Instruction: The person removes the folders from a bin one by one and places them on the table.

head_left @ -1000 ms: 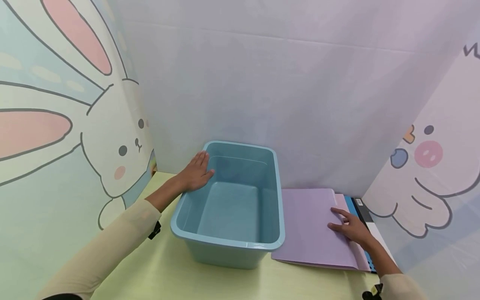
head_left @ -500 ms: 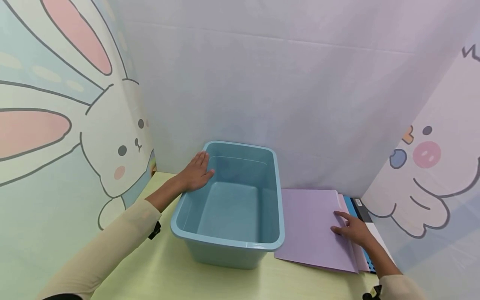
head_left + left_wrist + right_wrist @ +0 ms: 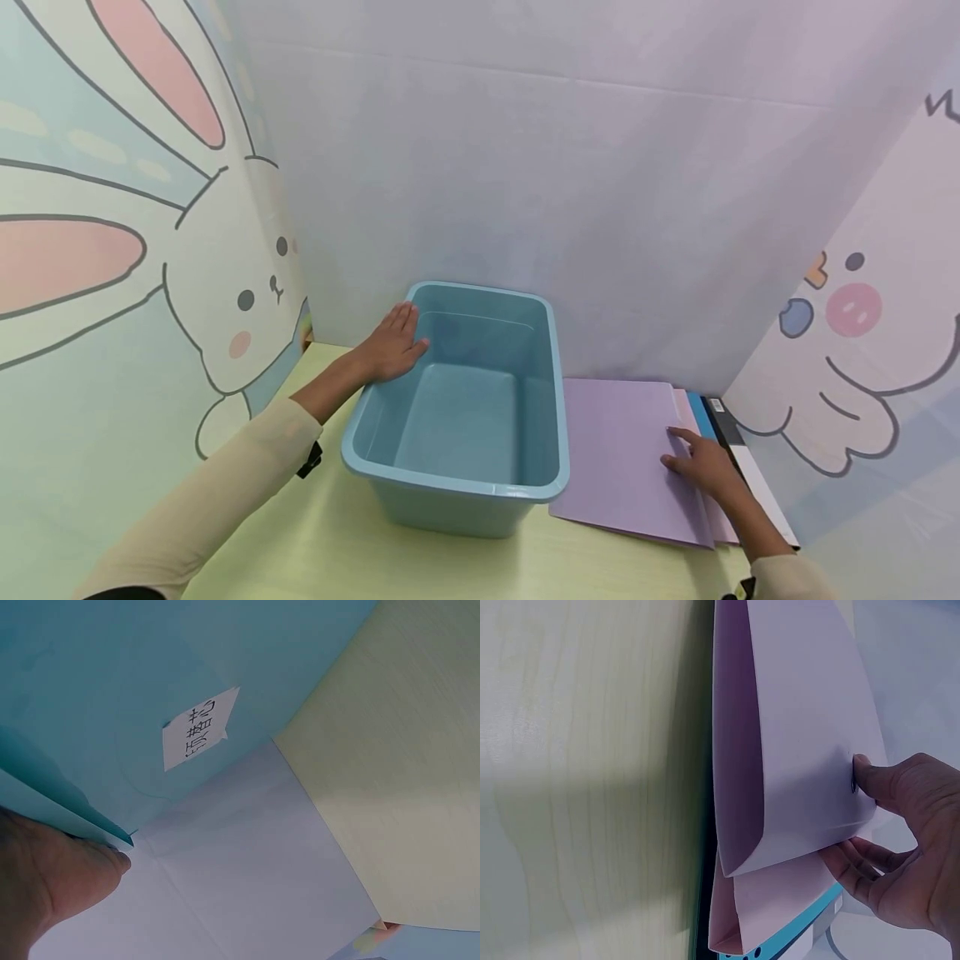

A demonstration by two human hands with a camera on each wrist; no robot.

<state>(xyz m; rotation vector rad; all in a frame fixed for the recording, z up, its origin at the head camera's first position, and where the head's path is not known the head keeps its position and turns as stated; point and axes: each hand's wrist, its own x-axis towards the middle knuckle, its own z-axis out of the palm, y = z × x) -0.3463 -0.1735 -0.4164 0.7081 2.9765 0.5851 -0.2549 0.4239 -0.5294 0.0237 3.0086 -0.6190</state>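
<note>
A light blue plastic bin (image 3: 461, 487) stands upright in the middle of the table. My left hand (image 3: 390, 346) rests on its left rim with straight fingers, thumb over the inner side. In the left wrist view, a white handwritten label (image 3: 199, 729) is stuck to the bin's outer wall. Right of the bin lies a purple folder (image 3: 618, 458). My right hand (image 3: 701, 462) pinches that folder's right edge, thumb on top and fingers under the edge, shown in the right wrist view. The folder bulges apart along its near side. Below it, a pink folder (image 3: 780, 896) shows.
A blue folder (image 3: 701, 414), a black item (image 3: 723, 421) and a white item (image 3: 765, 496) lie partly covered at the right of the stack. A plain curtain (image 3: 525, 192) hangs behind the table (image 3: 300, 533). Cartoon-printed sheets close off both sides.
My right hand and the purple folder's edge have shifted slightly to the right and nearer. The left hand and the bin have stayed in place.
</note>
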